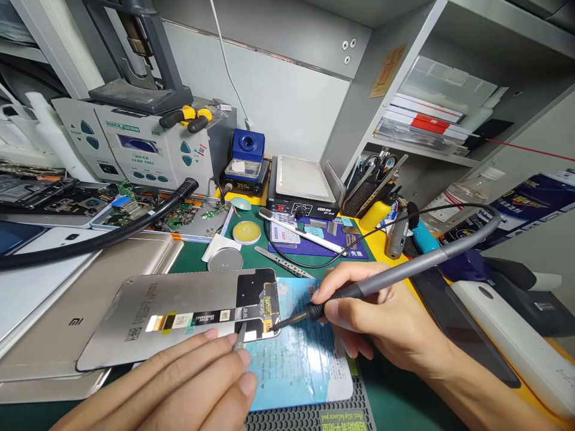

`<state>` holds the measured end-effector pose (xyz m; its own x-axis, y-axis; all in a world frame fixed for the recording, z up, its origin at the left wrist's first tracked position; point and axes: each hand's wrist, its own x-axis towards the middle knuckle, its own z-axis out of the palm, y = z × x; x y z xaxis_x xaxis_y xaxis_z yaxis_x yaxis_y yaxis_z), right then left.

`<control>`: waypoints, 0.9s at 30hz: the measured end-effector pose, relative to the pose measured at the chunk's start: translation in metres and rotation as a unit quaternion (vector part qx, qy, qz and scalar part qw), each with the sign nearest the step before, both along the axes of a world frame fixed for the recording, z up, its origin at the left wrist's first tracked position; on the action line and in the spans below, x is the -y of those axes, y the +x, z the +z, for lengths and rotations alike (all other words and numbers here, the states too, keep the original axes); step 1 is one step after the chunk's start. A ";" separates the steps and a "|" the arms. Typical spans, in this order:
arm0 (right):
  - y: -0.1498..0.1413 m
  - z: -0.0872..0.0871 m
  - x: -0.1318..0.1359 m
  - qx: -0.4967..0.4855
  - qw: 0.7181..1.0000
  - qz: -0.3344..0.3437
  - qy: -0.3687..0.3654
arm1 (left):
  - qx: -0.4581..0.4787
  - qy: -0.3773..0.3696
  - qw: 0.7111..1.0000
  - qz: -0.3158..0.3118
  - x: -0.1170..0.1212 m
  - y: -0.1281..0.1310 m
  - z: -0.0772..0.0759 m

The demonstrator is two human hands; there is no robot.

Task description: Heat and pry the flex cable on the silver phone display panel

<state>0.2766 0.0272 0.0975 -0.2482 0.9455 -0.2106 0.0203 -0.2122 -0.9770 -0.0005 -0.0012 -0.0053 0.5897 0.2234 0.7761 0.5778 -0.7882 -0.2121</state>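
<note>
A phone screen panel (179, 299) lies back side up, with a flex cable (206, 317) running along it to its right end. My right hand (377, 326) is closed on the grey handle of a soldering iron (404, 269). The iron's tip meets the small gold area at the panel's right edge, touching or very near it. My left hand (193, 383) rests over the panel's near edge, pinching what look like tweezers (241, 336); only their pointed end shows, close to the flex cable. Under the panel's right end is a light-blue plastic-covered sheet (300, 359).
A hot-air station (135, 149) stands back left, its black hose (135, 224) crossing above circuit boards. Behind the panel are a yellow flux tin (246, 232), a grey lid (224, 260) and metal tweezers (285, 262). The iron's cable (426, 209) arches at right.
</note>
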 end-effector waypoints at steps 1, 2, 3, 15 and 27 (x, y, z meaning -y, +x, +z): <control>-0.001 0.000 0.000 0.005 1.000 0.002 0.002 | 0.001 0.003 1.000 0.000 -0.001 0.001 0.000; -0.001 0.001 0.000 0.010 1.000 0.002 0.003 | 0.003 0.007 1.000 -0.001 -0.002 0.001 0.001; -0.002 0.001 -0.001 0.015 1.000 0.004 0.004 | 0.005 0.009 1.000 -0.002 -0.003 0.002 0.001; -0.004 0.003 0.000 0.028 1.000 -0.004 0.000 | 0.009 0.002 1.000 -0.008 -0.002 0.000 0.004; -0.003 0.003 -0.001 0.026 1.000 0.000 0.002 | -0.018 0.014 1.000 -0.014 -0.002 -0.003 0.004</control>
<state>0.2734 0.0283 0.1005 -0.2360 0.9465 -0.2199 0.0718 -0.2087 -0.9753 -0.0034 0.0009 -0.0016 0.6235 0.1855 0.7595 0.5477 -0.7969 -0.2550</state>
